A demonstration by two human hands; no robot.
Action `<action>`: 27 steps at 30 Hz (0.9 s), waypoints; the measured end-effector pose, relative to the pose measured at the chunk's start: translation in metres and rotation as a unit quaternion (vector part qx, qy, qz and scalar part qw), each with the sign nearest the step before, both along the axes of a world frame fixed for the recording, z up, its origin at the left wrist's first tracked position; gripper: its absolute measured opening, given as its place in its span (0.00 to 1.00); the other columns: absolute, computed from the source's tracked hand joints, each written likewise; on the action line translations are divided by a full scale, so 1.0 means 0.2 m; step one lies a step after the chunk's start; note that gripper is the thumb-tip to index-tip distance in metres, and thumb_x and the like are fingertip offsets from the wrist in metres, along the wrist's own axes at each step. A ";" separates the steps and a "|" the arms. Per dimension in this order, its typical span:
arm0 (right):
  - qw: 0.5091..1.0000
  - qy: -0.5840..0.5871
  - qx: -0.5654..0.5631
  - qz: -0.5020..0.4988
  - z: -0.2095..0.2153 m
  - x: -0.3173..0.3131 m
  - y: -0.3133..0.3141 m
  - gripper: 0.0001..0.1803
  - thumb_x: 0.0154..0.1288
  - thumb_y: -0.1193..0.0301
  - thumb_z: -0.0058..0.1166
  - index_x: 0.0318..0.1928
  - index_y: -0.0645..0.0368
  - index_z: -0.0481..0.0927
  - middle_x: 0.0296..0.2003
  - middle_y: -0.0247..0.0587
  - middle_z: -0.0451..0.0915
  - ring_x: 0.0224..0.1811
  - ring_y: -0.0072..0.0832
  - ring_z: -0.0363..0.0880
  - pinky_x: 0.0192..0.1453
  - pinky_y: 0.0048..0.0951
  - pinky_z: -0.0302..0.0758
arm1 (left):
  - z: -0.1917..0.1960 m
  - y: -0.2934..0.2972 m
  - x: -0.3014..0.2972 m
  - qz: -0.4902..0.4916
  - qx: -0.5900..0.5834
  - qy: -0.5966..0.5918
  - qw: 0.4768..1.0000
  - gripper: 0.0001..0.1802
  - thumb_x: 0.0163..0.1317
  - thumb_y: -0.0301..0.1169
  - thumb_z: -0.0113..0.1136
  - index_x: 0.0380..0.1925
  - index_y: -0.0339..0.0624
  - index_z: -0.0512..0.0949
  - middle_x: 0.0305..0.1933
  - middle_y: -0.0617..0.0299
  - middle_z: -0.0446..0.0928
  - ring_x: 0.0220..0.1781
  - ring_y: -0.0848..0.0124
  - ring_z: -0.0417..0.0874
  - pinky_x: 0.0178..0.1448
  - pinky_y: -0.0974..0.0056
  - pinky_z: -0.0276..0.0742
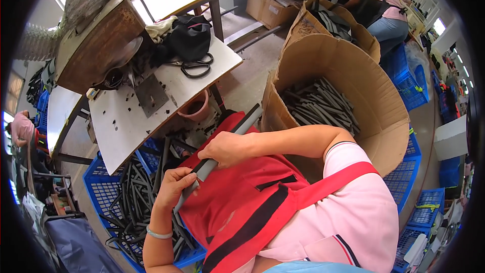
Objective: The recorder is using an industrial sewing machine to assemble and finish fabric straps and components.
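Note:
A long grey strip (246,121) with a dark edge lies slantwise across my red apron (242,172). My right hand (226,149) is wrapped round it near its middle. My left hand (174,187), with a light bangle on the wrist, closes thumb and fingers at the strip's lower end, where a grey piece (187,194) continues below. Whether that piece belongs to the same strip, I cannot tell. Below my left hand a blue crate (96,172) holds many tangled dark grey strips (134,192). Ahead to the right, a large cardboard box (353,63) contains many straighter grey strips (323,106).
A white table (124,136) at the left carries a rusty machine (101,35) with a hose, black-handled scissors (197,68) and black cloth (189,38). Beneath its edge stands a pink bucket (194,108). Another person (381,0) works at the back right, near blue crates (404,78).

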State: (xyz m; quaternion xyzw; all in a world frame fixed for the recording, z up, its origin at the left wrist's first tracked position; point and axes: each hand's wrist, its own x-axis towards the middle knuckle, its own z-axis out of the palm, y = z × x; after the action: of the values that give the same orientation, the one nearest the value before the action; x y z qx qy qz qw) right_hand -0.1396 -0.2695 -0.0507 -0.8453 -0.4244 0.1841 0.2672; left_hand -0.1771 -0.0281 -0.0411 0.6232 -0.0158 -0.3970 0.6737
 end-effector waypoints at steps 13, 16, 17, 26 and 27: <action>0.960 -0.262 0.031 -0.095 0.13 0.43 0.06 0.17 0.46 0.72 0.65 0.38 0.57 0.74 0.34 0.43 0.80 0.43 0.44 0.79 0.45 0.41 0.74 | 0.18 0.02 0.31 0.129 0.278 -0.513 0.802 0.14 0.61 0.34 0.61 0.39 0.33 0.83 0.31 0.49 0.83 0.29 0.61 0.83 0.37 0.62 0.76; 0.951 -0.291 0.019 -0.107 0.15 0.54 0.11 0.18 0.45 0.71 0.65 0.37 0.57 0.74 0.33 0.42 0.78 0.41 0.43 0.78 0.45 0.42 0.73 | 0.21 0.06 0.41 0.137 0.315 -0.489 0.802 0.15 0.61 0.35 0.61 0.40 0.34 0.83 0.34 0.47 0.83 0.33 0.55 0.84 0.40 0.60 0.76; 0.944 -0.306 0.024 -0.120 0.15 0.58 0.11 0.18 0.44 0.71 0.65 0.37 0.57 0.74 0.32 0.42 0.78 0.40 0.44 0.78 0.45 0.42 0.73 | 0.21 0.06 0.45 0.140 0.319 -0.488 0.800 0.15 0.61 0.35 0.61 0.40 0.34 0.83 0.34 0.47 0.83 0.33 0.55 0.84 0.40 0.60 0.76; 0.924 -0.342 -0.019 -0.171 0.19 0.89 0.22 0.17 0.50 0.69 0.65 0.40 0.58 0.76 0.35 0.43 0.81 0.43 0.44 0.80 0.47 0.42 0.75 | 0.22 0.10 0.78 0.203 0.249 -0.410 0.853 0.16 0.62 0.35 0.62 0.40 0.31 0.83 0.25 0.61 0.81 0.27 0.76 0.78 0.33 0.69 0.72; 0.924 -0.342 -0.018 -0.170 0.19 0.91 0.22 0.17 0.50 0.69 0.65 0.40 0.58 0.76 0.35 0.43 0.81 0.43 0.44 0.80 0.47 0.42 0.75 | 0.22 0.11 0.80 0.216 0.256 -0.390 0.858 0.14 0.62 0.35 0.60 0.40 0.33 0.84 0.25 0.59 0.81 0.27 0.74 0.79 0.34 0.67 0.73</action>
State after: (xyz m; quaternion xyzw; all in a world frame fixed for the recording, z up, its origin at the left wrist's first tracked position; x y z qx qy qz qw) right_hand 0.0428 -0.2246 -0.0125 -0.9211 -0.3365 -0.1564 0.1179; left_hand -0.0180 -0.0066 0.0022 0.8653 -0.0396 0.0443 0.4977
